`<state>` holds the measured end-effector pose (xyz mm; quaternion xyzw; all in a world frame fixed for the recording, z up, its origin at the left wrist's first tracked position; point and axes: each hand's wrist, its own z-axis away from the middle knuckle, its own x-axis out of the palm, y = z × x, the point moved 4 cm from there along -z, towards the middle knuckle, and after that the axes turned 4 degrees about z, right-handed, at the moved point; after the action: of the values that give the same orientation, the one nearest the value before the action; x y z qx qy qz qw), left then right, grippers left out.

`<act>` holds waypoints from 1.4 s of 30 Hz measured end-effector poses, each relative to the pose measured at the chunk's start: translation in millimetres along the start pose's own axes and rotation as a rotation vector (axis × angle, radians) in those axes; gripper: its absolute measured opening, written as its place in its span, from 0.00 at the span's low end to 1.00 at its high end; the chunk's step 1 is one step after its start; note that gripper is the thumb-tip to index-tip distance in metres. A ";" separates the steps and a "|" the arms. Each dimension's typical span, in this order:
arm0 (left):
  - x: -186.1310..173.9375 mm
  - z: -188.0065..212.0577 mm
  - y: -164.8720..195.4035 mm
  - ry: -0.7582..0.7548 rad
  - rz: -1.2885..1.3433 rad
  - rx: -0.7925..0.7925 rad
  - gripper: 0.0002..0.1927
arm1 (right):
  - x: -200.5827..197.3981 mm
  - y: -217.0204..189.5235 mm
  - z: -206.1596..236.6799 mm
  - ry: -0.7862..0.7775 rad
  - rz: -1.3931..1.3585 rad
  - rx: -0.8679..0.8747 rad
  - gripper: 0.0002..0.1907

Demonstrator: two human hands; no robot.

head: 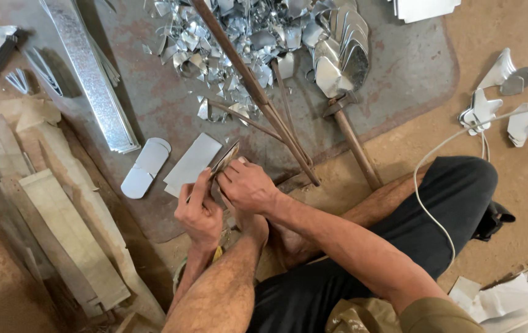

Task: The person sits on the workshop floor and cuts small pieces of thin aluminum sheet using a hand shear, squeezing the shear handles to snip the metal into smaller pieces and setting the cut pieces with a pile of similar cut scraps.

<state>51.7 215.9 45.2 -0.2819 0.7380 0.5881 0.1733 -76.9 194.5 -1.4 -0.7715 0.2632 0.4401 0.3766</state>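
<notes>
1 head-worn view, looking steeply down, close over both hands [227, 197]; metal scrap pile [239, 37] far, person's legs near and right.

A dirt-floor metal workshop: sheet-metal scraps [239, 37], cut blanks [146, 168], hammer [353, 132].

**Both hands closed together, low over crossed legs**

Sat cross-legged, bare forearms reaching forward and meeting in front of the knees. Left hand [199, 213] curled palm-up, fingers folded, thumb raised along the top. Right hand [247, 185] came across from the right, knuckles up, fingertips pinched tight just beside the left thumb.
</notes>
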 end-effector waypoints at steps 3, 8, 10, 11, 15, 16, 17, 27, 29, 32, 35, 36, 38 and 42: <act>-1.7 1.0 -12.8 -0.020 0.093 -0.160 0.19 | 39.7 18.3 14.6 -0.354 -1.389 1.154 0.07; 2.8 -1.4 -22.2 -0.026 0.084 -0.107 0.19 | 25.8 8.3 0.3 -0.079 -0.343 0.338 0.06; 4.7 -0.4 -25.3 -0.035 0.057 -0.107 0.20 | 25.0 1.0 1.4 0.024 -0.112 0.204 0.07; 5.9 -0.8 -27.6 -0.033 0.041 -0.115 0.18 | 31.4 8.2 3.6 -0.025 -0.253 0.393 0.08; 9.1 -1.7 -36.1 -0.047 0.123 -0.150 0.17 | 68.9 17.6 19.2 -0.273 -1.365 1.058 0.10; 9.5 -2.8 -37.4 -0.026 0.134 -0.129 0.17 | 61.7 21.0 12.4 -0.215 -0.946 0.743 0.10; 9.7 -3.0 -38.5 0.002 0.144 -0.114 0.17 | 54.7 17.7 6.8 -0.156 -0.528 0.422 0.09; 5.9 -6.1 -89.2 0.121 0.030 -0.097 0.17 | 38.8 25.4 -3.3 -0.158 -0.845 0.703 0.19; 9.4 -7.9 -124.6 0.051 0.234 -0.545 0.15 | 21.0 27.8 -8.2 -0.135 -1.146 0.936 0.18; 4.2 -16.0 -141.7 0.005 0.146 -0.544 0.16 | -11.2 24.4 -17.5 -0.084 -1.611 1.267 0.24; -2.4 -23.5 -135.3 -0.101 -0.188 -0.442 0.19 | -74.0 22.5 -19.9 -0.036 -0.999 0.865 0.26; -5.0 -24.2 -130.3 -0.149 -0.307 -0.451 0.20 | -96.9 19.4 -19.0 -0.025 -0.612 0.615 0.27; -10.9 -23.4 -115.2 -0.193 -0.481 -0.492 0.25 | -131.5 26.4 -9.1 0.235 -0.221 0.424 0.32; 9.7 -25.8 -65.2 -0.179 -0.400 -0.307 0.28 | -125.7 65.3 0.2 0.321 -0.032 0.469 0.43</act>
<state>86.5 179.2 -4.3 -0.3921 0.5515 0.6697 0.3059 -184.8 166.3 85.9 -0.7272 0.4021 0.2333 0.5051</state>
